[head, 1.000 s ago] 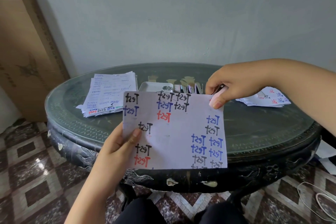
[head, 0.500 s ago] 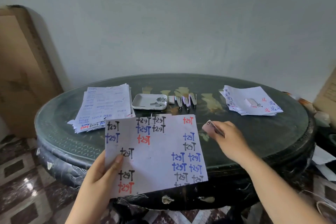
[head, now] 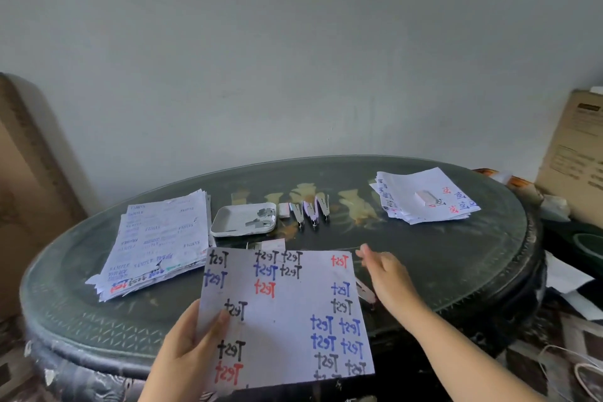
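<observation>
At the bottom of the frame the left hand [head: 186,349] holds the sheet [head: 287,313] at its left edge, the thumb pressed on the printed side and the fingers behind it. The sheet is lifted and stands over the near rim of the table [head: 98,330]; its lower edge goes past this rim. Right of centre, the right hand [head: 388,274] is above the table just beside the right edge of the sheet, its fingers loose and stretched out, holding nothing; it is a little blurred. Under it a pink stapler [head: 364,292] lies on the glass close to the sheet; I cannot tell if the hand touches it. Beyond this hand a wide band of bare tabletop runs to the right rim. In the middle left the left stack [head: 156,245] of papers lies near the top left corner of the sheet. Behind the sheet is a white tray [head: 217,233] with grey staple strips [head: 262,217] in its right part, and just right of it three staplers [head: 311,212] stand in a row. At the far right the right stack [head: 424,202] lies close to the rim of the table.
</observation>
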`<state>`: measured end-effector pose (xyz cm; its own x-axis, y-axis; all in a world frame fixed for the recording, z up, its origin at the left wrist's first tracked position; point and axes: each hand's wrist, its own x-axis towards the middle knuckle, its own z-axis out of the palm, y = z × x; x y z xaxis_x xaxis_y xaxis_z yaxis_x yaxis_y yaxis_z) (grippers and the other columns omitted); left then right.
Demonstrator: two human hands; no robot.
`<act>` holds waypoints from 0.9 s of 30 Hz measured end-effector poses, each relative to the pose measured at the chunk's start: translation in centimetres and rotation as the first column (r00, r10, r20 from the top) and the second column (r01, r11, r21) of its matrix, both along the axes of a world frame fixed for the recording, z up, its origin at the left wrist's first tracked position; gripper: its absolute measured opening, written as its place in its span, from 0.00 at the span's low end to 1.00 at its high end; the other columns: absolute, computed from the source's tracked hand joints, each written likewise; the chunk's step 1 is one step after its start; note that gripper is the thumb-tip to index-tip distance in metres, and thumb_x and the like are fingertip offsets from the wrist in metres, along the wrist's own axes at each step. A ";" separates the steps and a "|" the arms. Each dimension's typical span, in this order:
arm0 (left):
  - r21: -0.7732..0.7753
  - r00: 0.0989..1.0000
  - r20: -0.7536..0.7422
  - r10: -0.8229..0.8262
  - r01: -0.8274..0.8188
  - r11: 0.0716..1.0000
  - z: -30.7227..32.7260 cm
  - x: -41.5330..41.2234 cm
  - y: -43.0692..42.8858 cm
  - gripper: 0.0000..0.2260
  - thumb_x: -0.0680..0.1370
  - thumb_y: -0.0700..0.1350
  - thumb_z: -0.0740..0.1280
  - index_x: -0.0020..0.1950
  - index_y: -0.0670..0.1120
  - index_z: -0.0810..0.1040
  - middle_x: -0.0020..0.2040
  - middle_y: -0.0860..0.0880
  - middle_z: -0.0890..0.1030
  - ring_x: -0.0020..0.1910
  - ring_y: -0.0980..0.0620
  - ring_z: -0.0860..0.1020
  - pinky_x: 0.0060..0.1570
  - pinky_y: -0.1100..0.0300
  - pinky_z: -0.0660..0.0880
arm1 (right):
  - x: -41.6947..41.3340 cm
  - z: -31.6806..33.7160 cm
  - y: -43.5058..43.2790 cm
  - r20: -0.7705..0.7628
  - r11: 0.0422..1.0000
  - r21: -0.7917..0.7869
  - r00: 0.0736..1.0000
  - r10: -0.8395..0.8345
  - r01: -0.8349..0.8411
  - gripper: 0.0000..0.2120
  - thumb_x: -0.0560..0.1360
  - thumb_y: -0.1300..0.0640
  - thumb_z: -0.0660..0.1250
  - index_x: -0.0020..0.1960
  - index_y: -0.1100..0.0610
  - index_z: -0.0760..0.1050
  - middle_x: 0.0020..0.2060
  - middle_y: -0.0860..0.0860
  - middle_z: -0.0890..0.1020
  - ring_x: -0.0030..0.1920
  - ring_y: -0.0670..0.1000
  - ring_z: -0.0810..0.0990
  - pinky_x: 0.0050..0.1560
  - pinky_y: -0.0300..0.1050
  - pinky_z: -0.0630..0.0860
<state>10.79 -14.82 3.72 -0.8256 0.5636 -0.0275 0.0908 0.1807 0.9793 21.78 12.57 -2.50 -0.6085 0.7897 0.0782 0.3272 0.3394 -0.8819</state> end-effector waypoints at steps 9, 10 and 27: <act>-0.180 0.944 -0.007 -0.331 0.324 0.929 2.8 -0.5 13.4 0.06 0.80 0.42 0.63 0.54 0.46 0.78 0.43 0.45 0.86 0.40 0.44 0.85 0.37 0.53 0.80 | 8.5 6.5 7.3 0.007 0.846 -0.409 0.926 0.377 -0.341 0.11 0.75 0.60 0.69 0.57 0.59 0.78 0.50 0.55 0.85 0.51 0.54 0.84 0.48 0.52 0.81; -0.205 0.937 -0.022 -0.350 0.338 0.918 3.0 -0.5 15.4 0.05 0.79 0.42 0.64 0.53 0.45 0.79 0.43 0.46 0.86 0.40 0.45 0.85 0.38 0.53 0.80 | 9.3 6.3 8.2 0.002 0.861 -0.417 0.947 0.322 -0.292 0.11 0.75 0.61 0.69 0.57 0.59 0.78 0.49 0.55 0.85 0.50 0.54 0.85 0.50 0.53 0.81; -0.535 0.757 -0.405 -0.513 0.258 0.804 -1.2 -0.5 45.4 0.24 0.77 0.51 0.66 0.71 0.47 0.67 0.66 0.48 0.75 0.61 0.48 0.74 0.58 0.57 0.71 | 14.7 3.9 26.7 -0.114 0.827 -0.479 0.913 -0.391 0.295 0.10 0.76 0.62 0.68 0.57 0.59 0.78 0.48 0.55 0.85 0.48 0.56 0.83 0.44 0.51 0.80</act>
